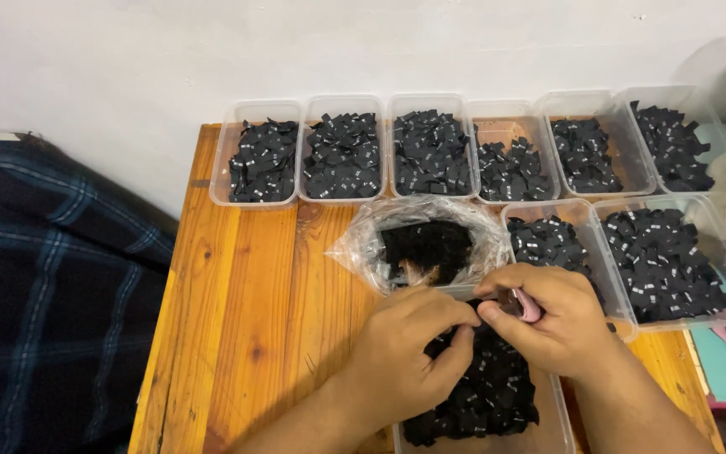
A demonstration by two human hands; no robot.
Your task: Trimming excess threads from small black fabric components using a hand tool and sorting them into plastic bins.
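Both hands, left hand (409,353) and right hand (548,324), pinch what seems a small black label (469,322) over a clear tub (556,420) of labels; a pink tool (529,305) sits in the right

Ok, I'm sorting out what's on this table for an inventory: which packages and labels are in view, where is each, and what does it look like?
Clear plastic tubs: six in a back row by the wall, two at right, rectangular, holding small black labels with white marks.
Clear plastic bag: mid-table, crumpled, open, black pieces inside.
Front tub: near edge, under both hands, holding black labels.
Left hand and right hand: fingertips together over it; the right holds something pink.
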